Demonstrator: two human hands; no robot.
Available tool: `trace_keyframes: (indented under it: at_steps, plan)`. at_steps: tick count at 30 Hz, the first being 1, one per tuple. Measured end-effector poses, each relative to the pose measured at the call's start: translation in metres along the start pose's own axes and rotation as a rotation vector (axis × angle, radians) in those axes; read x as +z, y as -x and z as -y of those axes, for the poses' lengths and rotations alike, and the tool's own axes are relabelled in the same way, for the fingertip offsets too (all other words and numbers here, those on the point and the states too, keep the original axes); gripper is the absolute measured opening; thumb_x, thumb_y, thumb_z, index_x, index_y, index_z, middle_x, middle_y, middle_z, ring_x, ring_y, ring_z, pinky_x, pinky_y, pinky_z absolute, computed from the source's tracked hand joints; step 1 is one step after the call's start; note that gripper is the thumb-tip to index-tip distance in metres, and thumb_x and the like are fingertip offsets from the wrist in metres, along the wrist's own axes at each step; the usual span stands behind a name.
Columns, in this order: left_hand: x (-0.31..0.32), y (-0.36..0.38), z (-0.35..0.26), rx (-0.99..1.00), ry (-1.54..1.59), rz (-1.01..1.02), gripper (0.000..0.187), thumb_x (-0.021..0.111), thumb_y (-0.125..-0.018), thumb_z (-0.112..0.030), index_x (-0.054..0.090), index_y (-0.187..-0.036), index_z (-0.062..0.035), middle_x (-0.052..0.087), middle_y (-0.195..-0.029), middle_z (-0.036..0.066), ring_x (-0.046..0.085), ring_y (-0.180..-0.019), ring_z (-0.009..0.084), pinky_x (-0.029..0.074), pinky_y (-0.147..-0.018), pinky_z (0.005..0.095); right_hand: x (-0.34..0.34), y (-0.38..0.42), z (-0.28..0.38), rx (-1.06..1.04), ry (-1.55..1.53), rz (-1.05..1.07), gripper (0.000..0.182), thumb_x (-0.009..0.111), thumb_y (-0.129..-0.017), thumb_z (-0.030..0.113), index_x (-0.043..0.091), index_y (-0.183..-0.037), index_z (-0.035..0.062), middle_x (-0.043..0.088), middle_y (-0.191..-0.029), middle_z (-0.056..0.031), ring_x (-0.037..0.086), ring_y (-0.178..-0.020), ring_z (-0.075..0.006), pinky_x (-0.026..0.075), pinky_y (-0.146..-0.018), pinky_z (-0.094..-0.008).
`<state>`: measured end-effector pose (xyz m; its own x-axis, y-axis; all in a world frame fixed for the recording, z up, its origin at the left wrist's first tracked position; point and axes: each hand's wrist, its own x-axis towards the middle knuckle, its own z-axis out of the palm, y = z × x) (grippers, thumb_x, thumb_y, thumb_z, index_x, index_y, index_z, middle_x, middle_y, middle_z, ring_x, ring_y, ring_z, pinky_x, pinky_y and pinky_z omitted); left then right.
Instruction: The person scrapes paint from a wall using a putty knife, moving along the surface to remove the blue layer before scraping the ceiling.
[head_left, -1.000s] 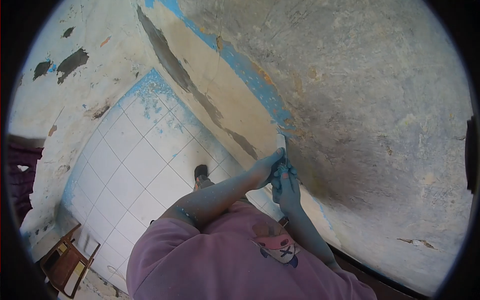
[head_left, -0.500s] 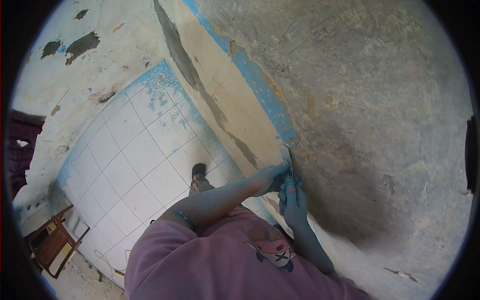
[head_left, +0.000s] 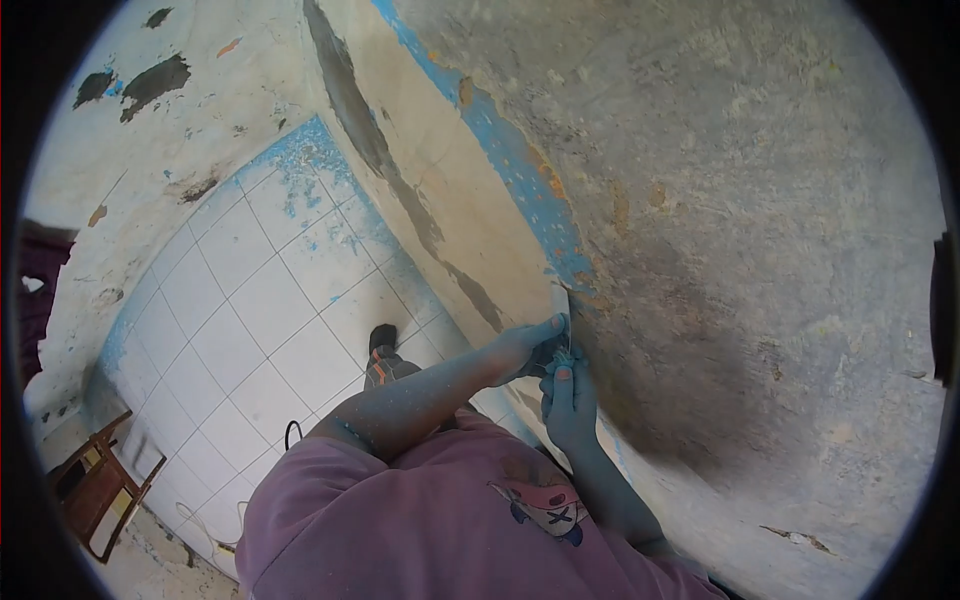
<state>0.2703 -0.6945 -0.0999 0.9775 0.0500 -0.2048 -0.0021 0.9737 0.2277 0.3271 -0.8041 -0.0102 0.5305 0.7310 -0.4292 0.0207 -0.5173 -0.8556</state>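
Both my hands are together low against the wall, coated in bluish dust. My left hand (head_left: 528,346) is closed, its thumb pressed along a thin, pale flat blade (head_left: 560,302) that looks like a scraper. Just below, my right hand (head_left: 570,402) is closed around a frayed, bluish bundle (head_left: 563,358), thumb on top. The bundle lies right at the blade's lower end; whether the two are joined is hidden by the fingers. The blade's tip points up the wall, near a strip of blue paint (head_left: 510,165).
A rough grey wall (head_left: 750,200) rises at the right, with a cream band beside it. White floor tiles (head_left: 270,300) carry blue flakes near the corner. A wooden chair (head_left: 105,485) stands at the lower left, near a pale cable (head_left: 205,530). My foot (head_left: 382,338) is on the tiles.
The view has shifted slightly, so the floor and chair sit further left. My hands have moved a little left in view, and the blade stands more upright. Both grips stay the same.
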Motion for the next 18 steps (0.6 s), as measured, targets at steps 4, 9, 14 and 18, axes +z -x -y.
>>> trace_keyframes:
  at_steps: [4,9,14,18]
  plan:
    - [0.002,0.005,-0.005,0.013,-0.045,-0.065,0.06,0.044,-0.089,-0.053,0.047,-0.118,-0.0001,0.056,-0.106,0.014,0.055,-0.097,0.025,0.043,-0.086,0.0383,0.008,-0.001,0.007,0.049,-0.114,0.028,0.026,0.038,-0.096,0.034,0.045,-0.097,0.0095,0.039,-0.063,0.0061,0.031,-0.045,-0.001,0.024,-0.038,-0.0175]
    - [0.024,0.026,-0.038,0.168,0.007,-0.172,0.049,0.05,-0.088,-0.05,0.057,-0.1,-0.0033,0.059,-0.085,0.007,0.058,-0.077,0.0177,0.047,-0.074,0.0315,0.031,-0.013,0.023,0.116,-0.157,0.026,0.027,0.037,-0.096,0.038,0.044,-0.096,0.0115,0.039,-0.063,0.0051,0.031,-0.043,-0.0026,0.023,-0.037,-0.0195]
    - [0.014,0.019,-0.018,0.068,-0.017,-0.144,0.043,0.047,-0.091,-0.043,0.056,-0.1,-0.0024,0.06,-0.086,0.009,0.059,-0.087,0.0223,0.045,-0.08,0.033,0.029,0.008,0.019,0.138,-0.173,-0.023,0.027,0.038,-0.096,0.038,0.044,-0.096,0.0121,0.04,-0.064,0.0038,0.031,-0.042,-0.0031,0.023,-0.036,-0.0198]
    - [0.021,0.019,-0.032,0.148,0.098,-0.144,0.036,0.049,-0.091,-0.039,0.057,-0.095,-0.0041,0.06,-0.085,0.009,0.059,-0.08,0.0212,0.046,-0.073,0.0313,0.041,-0.004,0.049,0.191,-0.28,-0.039,0.025,0.037,-0.096,0.033,0.043,-0.097,0.0087,0.038,-0.06,0.0041,0.032,-0.04,-0.0022,0.023,-0.034,-0.0194]
